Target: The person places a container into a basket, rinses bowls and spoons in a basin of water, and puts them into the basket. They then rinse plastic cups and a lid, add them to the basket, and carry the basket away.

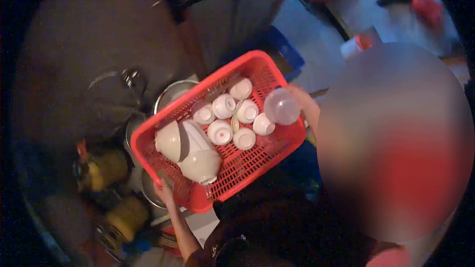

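Observation:
A red plastic basket (240, 190) with slotted walls hangs tilted between my two hands. My left hand (164, 192) is closed on the rim at its lower left corner. At the right end, my right hand (303, 100) grips the basket; its fingers are partly hidden by a round translucent plastic vessel (282, 108) that overlaps the rim. Several small white cups (220, 132) lie upside down inside. Larger cream bowls (200, 164) lean on their sides at the left end, and a pale spoon-like thing (237, 114) lies among the cups.
Round metal basins (157, 106) stand beneath the basket's left side. Yellowish objects (106, 170), too dark to name, sit at lower left. Behind the basket is a blue crate (284, 44). A large blurred area covers the right side.

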Available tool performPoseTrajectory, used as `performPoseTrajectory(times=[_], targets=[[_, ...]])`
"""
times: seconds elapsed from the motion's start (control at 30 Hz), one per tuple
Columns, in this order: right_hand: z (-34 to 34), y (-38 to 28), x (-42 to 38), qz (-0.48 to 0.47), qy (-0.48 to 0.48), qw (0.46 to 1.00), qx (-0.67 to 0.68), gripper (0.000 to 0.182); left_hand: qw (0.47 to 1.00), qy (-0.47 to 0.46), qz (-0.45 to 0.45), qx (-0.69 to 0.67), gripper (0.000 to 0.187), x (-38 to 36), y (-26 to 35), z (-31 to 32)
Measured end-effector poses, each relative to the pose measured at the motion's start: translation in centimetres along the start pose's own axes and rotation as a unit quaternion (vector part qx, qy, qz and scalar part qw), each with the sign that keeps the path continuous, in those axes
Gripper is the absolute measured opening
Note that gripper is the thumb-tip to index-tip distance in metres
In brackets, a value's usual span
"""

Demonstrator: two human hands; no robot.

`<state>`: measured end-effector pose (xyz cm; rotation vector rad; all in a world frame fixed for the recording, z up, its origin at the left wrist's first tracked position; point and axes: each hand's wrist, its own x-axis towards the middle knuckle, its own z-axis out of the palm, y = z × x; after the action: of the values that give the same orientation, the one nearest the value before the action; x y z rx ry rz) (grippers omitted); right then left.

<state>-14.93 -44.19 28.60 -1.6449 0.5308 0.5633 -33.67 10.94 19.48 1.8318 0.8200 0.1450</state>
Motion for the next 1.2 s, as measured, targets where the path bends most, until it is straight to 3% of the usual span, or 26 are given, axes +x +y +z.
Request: performPoseTrajectory(times=[0.07,0.13,0.2,0.27,0.3,0.37,0.4,0.5,0.67,0.73,0.87,0.93,1.07,1.13,1.2], targets=[[2.7,-3.4,-9.5,-0.216,0.007,0.968,0.13,0.038,0.997,-0.065,-0.033,0.004,0.012,2.1,4.5,0.7],[3.9,-4.3,-11.0,-0.335,-0.014,0.939,0.08,0.045,0.994,-0.097,-0.034,-0.018,0.011,5.0,8.2,2.3],[3.1,-1.7,-9.7,-0.344,0.053,0.936,-0.054,0.047,0.988,-0.146,-0.016,-0.037,0.011,7.5,6.9,2.4],[6.4,-3.3,-12.3,-0.336,0.052,0.939,-0.055,0.044,0.98,-0.194,-0.008,-0.052,0.012,8.9,5.4,2.4],[6.0,-0.1,-10.7,-0.34,0.069,0.934,-0.084,0.039,0.978,-0.198,0.001,-0.07,0.012,8.4,3.6,2.9],[3.1,2.8,-5.5,-0.201,0.066,0.977,0.007,0.027,0.974,-0.214,0.0,-0.08,0.013,8.6,2.4,1.9],[1.9,3.9,-2.9,-0.069,0.038,0.989,0.128,0.022,0.969,-0.226,0.002,-0.098,0.013,8.7,2.0,1.6],[5.9,3.6,-4.0,-0.05,0.108,0.983,0.138,0.018,0.966,-0.236,0.017,-0.105,0.014,10.4,0.0,-0.4],[4.1,5.7,-1.4,-0.09,0.109,0.983,0.119,0.02,0.969,-0.213,0.037,-0.123,0.016,9.3,0.8,3.2],[4.0,6.5,-0.9,-0.101,0.111,0.982,0.116,0.021,0.957,-0.236,0.088,-0.141,0.016,11.0,-0.9,4.5],[3.8,7.2,-1.2,-0.096,0.129,0.98,0.114,0.022,0.955,-0.252,0.091,-0.123,0.015,13.2,-4.7,4.9],[2.9,6.8,-1.2,-0.082,0.136,0.98,0.12,0.023,0.952,-0.246,0.018,-0.183,0.014,12.0,-4.1,6.2],[3.6,6.3,-0.5,-0.045,0.159,0.979,0.123,0.025,0.956,-0.232,-0.012,-0.182,0.012,11.9,-4.4,7.2],[4.0,6.6,-0.6,-0.036,0.171,0.976,0.127,0.026,0.945,-0.284,0.011,-0.164,0.011,14.2,-6.8,7.9],[4.1,6.5,-0.7,-0.033,0.183,0.974,0.129,0.027,0.941,-0.279,-0.01,-0.189,0.01,13.9,-4.5,7.5]])
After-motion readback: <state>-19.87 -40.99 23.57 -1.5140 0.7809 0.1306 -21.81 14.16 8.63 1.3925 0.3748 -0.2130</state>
